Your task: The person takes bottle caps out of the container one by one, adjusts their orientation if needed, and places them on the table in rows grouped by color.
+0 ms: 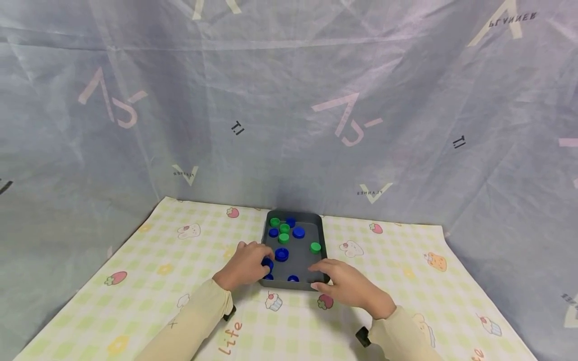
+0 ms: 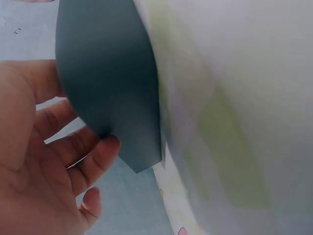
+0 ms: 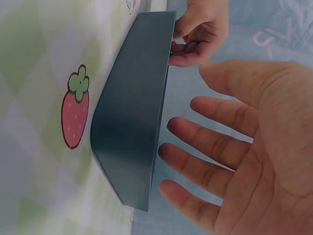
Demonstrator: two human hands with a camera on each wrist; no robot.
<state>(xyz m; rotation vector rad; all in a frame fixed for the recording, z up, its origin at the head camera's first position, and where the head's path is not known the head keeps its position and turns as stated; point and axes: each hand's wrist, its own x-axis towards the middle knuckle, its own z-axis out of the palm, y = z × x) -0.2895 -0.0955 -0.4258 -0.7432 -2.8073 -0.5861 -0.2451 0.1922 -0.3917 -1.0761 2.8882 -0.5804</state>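
Observation:
A dark grey tray (image 1: pixel 302 265) holds several blue and green bottle caps. My left hand (image 1: pixel 247 263) reaches over the tray's near left side, thumb and index finger around a blue cap (image 1: pixel 268 264). In the left wrist view, the other fingers of the left hand (image 2: pixel 54 132) lie along the tray wall (image 2: pixel 107 73), which hides the cap. My right hand (image 1: pixel 347 283) hovers at the near right corner, fingers spread and nothing between them. The right wrist view shows the right hand (image 3: pixel 234 142) with fingers extended beside the tray rim.
A green cap (image 1: pixel 315 247) lies near the tray's right wall, and a blue cap (image 1: pixel 282 254) lies just right of the left hand. More caps cluster at the far left. A checked tablecloth (image 1: pixel 171 296) covers the table; a grey curtain (image 1: pixel 280 100) hangs behind.

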